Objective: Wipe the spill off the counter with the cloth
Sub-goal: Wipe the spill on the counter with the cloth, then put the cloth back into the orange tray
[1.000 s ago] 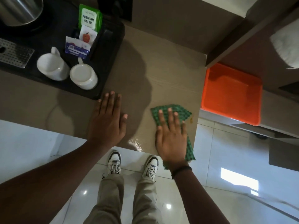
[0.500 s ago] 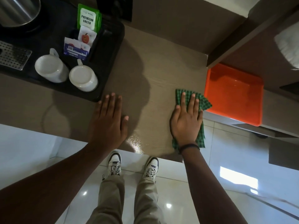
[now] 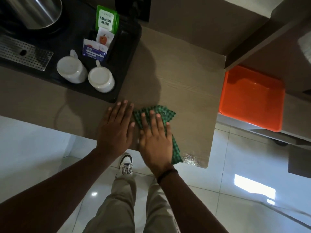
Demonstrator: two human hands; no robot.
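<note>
- Two hands lie flat on the tabletop [image 3: 190,91].
- Right hand [image 3: 155,140], fingers spread, presses the green checked cloth [image 3: 161,113].
- Left hand [image 3: 116,130], spread, lies just beside it.

green sachet [image 3: 106,21] reading "PREMIUM GREEN"

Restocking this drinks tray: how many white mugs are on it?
2. Both white ceramic mugs stand upside down, side by side at the near edge of the black tray: one on the left, one to its right. None looks hidden.
</note>
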